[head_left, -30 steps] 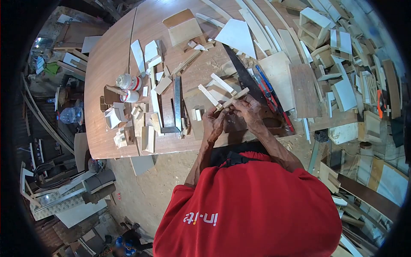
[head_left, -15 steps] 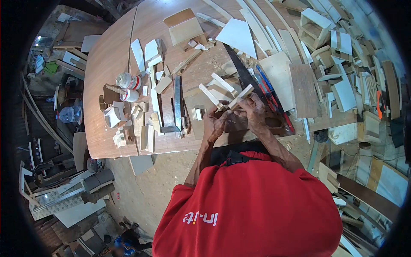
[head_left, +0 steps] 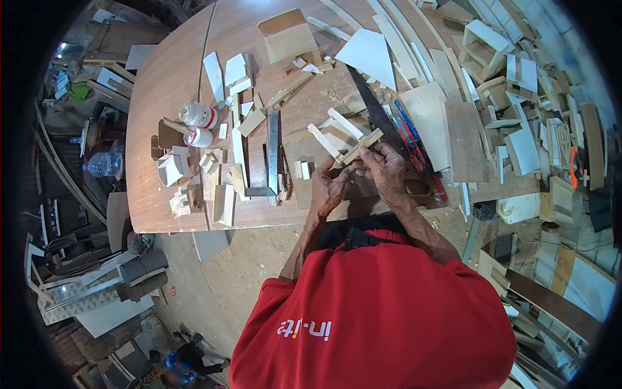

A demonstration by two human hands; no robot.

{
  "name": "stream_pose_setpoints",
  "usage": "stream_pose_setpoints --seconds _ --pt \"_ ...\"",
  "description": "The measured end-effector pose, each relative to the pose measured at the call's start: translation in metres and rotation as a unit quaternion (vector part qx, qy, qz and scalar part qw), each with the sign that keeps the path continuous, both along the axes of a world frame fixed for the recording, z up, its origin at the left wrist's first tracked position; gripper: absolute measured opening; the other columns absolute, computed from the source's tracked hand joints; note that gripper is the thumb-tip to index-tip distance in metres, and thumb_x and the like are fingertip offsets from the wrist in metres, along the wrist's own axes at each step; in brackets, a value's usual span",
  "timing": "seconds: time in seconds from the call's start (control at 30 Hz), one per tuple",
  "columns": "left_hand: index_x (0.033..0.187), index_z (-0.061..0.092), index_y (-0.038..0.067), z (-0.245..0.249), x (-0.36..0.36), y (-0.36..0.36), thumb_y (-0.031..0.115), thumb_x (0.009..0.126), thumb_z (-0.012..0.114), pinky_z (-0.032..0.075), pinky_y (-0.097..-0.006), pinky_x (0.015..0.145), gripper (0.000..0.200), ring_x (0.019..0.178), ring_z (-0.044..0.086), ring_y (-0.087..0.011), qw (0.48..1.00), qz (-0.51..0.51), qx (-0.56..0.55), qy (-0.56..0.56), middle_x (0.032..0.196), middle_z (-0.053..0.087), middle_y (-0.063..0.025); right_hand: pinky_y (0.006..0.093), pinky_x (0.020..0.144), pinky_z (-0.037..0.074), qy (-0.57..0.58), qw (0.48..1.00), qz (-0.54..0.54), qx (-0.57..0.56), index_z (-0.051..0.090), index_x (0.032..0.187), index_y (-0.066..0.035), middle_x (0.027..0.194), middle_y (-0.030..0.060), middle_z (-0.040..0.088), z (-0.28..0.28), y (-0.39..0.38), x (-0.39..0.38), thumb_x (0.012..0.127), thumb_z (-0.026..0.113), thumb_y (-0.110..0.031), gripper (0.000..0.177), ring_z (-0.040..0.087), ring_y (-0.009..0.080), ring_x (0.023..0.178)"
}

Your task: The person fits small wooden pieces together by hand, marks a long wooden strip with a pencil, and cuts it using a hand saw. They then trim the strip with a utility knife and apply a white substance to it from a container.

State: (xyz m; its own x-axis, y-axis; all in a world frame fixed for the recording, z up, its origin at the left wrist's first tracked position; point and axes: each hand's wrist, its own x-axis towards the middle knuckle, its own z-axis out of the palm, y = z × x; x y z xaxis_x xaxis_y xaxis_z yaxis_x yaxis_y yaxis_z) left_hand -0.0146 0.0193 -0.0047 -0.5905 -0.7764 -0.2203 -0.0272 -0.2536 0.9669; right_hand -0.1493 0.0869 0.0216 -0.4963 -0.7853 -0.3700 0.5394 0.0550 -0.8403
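Both hands are at a small wooden frame near the table's front edge. A short wooden crossbar (head_left: 364,145) runs along its near side, and two pale strips (head_left: 323,141) stretch away from it. My left hand (head_left: 329,187) is closed at the crossbar's left end, fingertips pinched. My right hand (head_left: 385,170) grips the bar from the right, thumb and fingers against it. The fingers partly hide where the pieces meet. Just left of my left hand lies a small white-faced block (head_left: 303,170). A handsaw (head_left: 367,97) lies beyond my right hand.
Red and blue pens or tools (head_left: 409,139) lie right of my hands, beside a flat board (head_left: 424,123). To the left are a metal square (head_left: 273,149), glue jars (head_left: 197,117) and several offcuts (head_left: 223,204). Wood scraps (head_left: 518,139) pile up at right. A person (head_left: 184,369) is low at left.
The view has shifted slightly. The crossbar has turned, showing a browner, grooved-looking side instead of its pale face, and sits closer against the two strips. Both hands keep their grip.
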Motion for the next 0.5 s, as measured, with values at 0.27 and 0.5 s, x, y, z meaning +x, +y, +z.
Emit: stream_pose_setpoints --seconds 0.27,0.5 --pt "0.123 0.057 -0.001 0.005 0.003 0.001 0.007 0.089 0.062 0.048 -0.0225 0.062 0.035 0.078 0.06 -0.0081 1.0 -0.003 -0.002 -0.018 0.096 0.069 -0.0079 0.0247 0.059 0.057 0.013 1.0 0.012 0.014 0.062 0.105 0.001 0.086 0.0083 0.07 -0.004 -0.004 0.005 0.089 0.067 -0.018 0.025 0.067 0.0124 0.068" --pt "0.121 0.058 -0.001 -0.003 0.002 0.0 0.007 0.089 0.061 0.047 -0.0214 0.061 0.033 0.078 0.06 -0.0066 0.998 -0.002 -0.056 -0.009 0.096 0.068 -0.0075 0.0242 0.057 0.057 0.011 1.0 -0.003 0.025 0.062 0.105 0.0 0.084 0.0074 0.069 -0.001 -0.006 0.008 0.089 0.068 -0.018 0.026 0.066 0.0118 0.066"
